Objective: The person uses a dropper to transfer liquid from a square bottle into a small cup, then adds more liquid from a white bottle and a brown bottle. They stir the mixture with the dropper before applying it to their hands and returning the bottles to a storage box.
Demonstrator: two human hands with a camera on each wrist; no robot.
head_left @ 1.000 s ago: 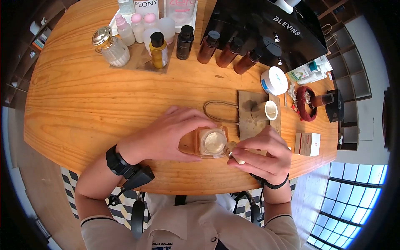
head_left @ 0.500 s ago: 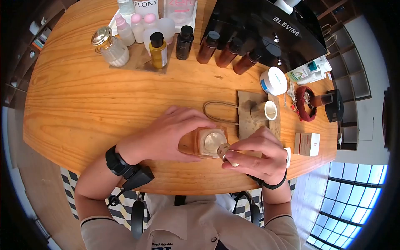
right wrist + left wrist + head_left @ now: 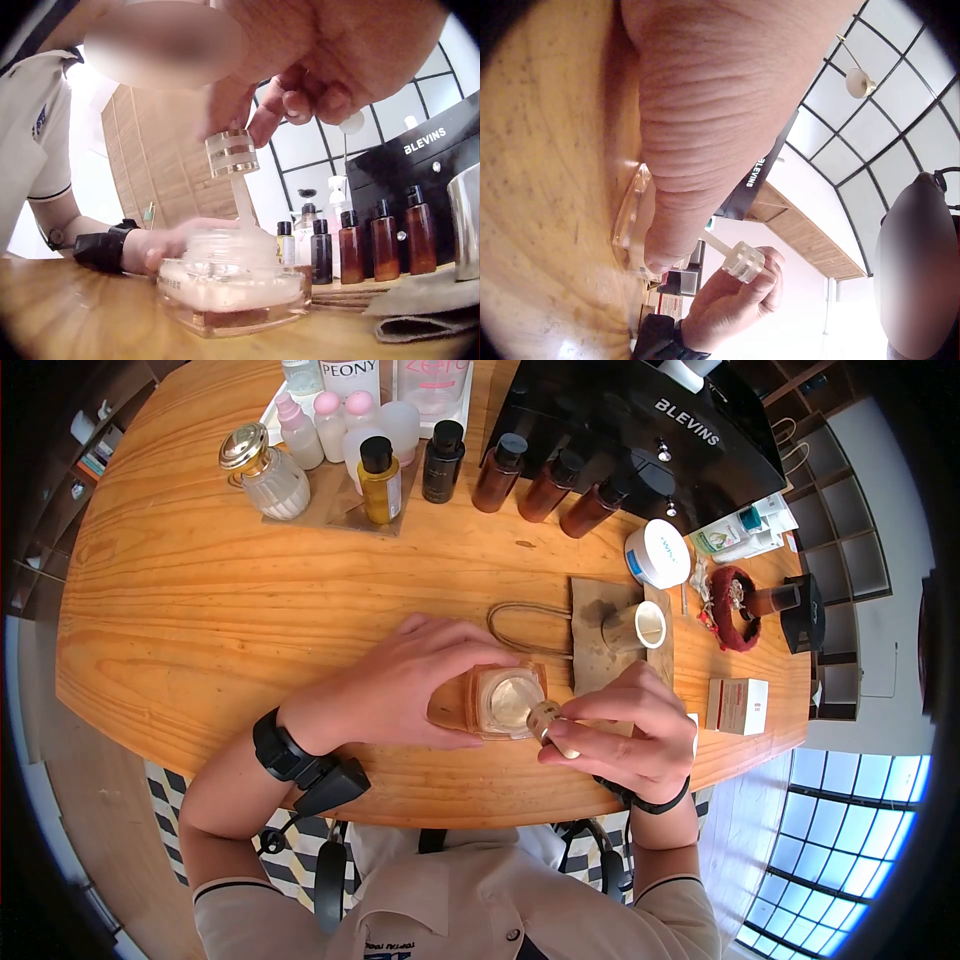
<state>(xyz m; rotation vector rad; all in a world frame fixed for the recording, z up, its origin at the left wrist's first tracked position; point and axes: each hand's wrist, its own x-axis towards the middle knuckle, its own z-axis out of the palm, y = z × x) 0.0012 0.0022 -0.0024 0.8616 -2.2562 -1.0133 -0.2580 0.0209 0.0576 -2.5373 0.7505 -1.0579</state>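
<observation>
A square, clear glass jar (image 3: 486,705) of pale cream stands lidless near the table's front edge. My left hand (image 3: 400,678) grips it from the left, index finger along the far side and thumb at the near side. Between thumb and fingers my right hand (image 3: 635,738) pinches a dropper (image 3: 543,722) by its banded metallic collar. It tilts over the jar's mouth, and in the right wrist view the dropper's pale stem (image 3: 243,202) reaches down to the jar (image 3: 232,296). In the left wrist view the left hand (image 3: 705,112) covers most of the jar.
Right of the jar, a white cup (image 3: 650,625) is on a brown paper bag (image 3: 590,650) with a looped handle. A small box (image 3: 738,706) stands farther right. Amber bottles (image 3: 546,488), a white tub (image 3: 660,555) and a black BLEVINS case (image 3: 640,430) line the back.
My right hand and the dropper shifted left over the jar, then slightly back to the right. The left hand and jar have stayed in place.
</observation>
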